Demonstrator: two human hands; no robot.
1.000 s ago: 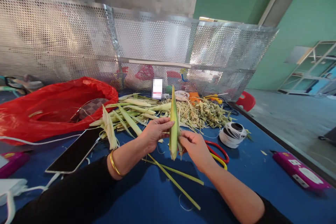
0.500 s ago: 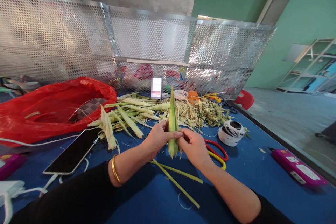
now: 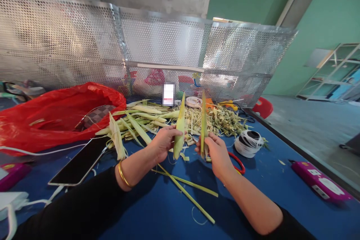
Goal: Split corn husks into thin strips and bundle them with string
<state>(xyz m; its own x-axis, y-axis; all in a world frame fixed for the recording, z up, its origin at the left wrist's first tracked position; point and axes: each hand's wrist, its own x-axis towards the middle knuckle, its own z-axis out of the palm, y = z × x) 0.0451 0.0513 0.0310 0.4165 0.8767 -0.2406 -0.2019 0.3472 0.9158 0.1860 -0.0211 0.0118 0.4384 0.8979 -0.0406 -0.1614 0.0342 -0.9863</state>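
Observation:
My left hand (image 3: 162, 143) is closed around a broad yellow-green leaf piece (image 3: 180, 127), held upright over the blue table (image 3: 157, 210). My right hand (image 3: 216, 152) pinches a narrower leaf strip (image 3: 203, 120), also upright, a short gap to the right of the first. Both hands hover just in front of a heap of whole green leaves (image 3: 137, 118) and a pile of shredded leaf trimmings (image 3: 222, 118). Two long thin strips (image 3: 185, 191) lie on the table below my hands.
A red plastic bag (image 3: 53, 114) lies at the left, a phone (image 3: 80, 161) on a cable beside it. Red and yellow scissors (image 3: 237, 161), a roll of white string (image 3: 249, 142) and a pink device (image 3: 320, 185) sit at the right. Perforated metal screens (image 3: 157, 48) stand behind.
The single folded leaf held by both hands has been pulled apart into two pieces. My right hand moved right with the narrow strip; my left kept the wider part.

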